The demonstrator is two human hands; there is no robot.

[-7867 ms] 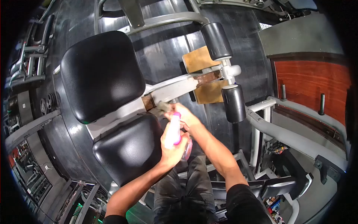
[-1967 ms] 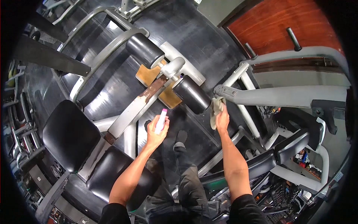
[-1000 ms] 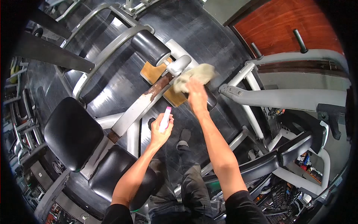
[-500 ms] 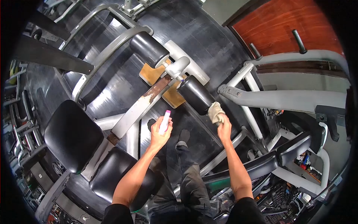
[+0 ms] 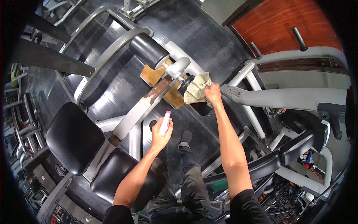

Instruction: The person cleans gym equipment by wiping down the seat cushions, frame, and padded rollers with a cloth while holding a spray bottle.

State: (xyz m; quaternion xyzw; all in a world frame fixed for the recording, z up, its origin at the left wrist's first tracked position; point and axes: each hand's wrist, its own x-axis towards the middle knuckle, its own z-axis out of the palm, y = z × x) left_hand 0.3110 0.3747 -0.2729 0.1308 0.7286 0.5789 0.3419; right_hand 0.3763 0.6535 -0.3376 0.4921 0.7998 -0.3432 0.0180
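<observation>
In my left hand (image 5: 162, 133) is a white bottle with a pink top (image 5: 165, 121), gripped upright near the middle of the view. My right hand (image 5: 213, 93) holds a beige cloth (image 5: 197, 89) by its edge. The cloth hangs spread over the right black roller pad (image 5: 203, 108) and hides most of it. Whether it presses on the pad all along, I cannot tell. The matching left roller pad (image 5: 149, 50) sits across the worn grey machine arm (image 5: 143, 106).
A black padded seat (image 5: 113, 172) and backrest (image 5: 74, 138) stand at the left. Grey machine frames (image 5: 283, 100) reach in from the right, beside a padded bench (image 5: 263, 167). Tan boards (image 5: 152, 75) lie under the rollers on the dark floor (image 5: 194, 33).
My right hand has moved up and left, and the cloth went from bunched at the roller's outer end to spread across it. My left hand stays nearly still with the bottle.
</observation>
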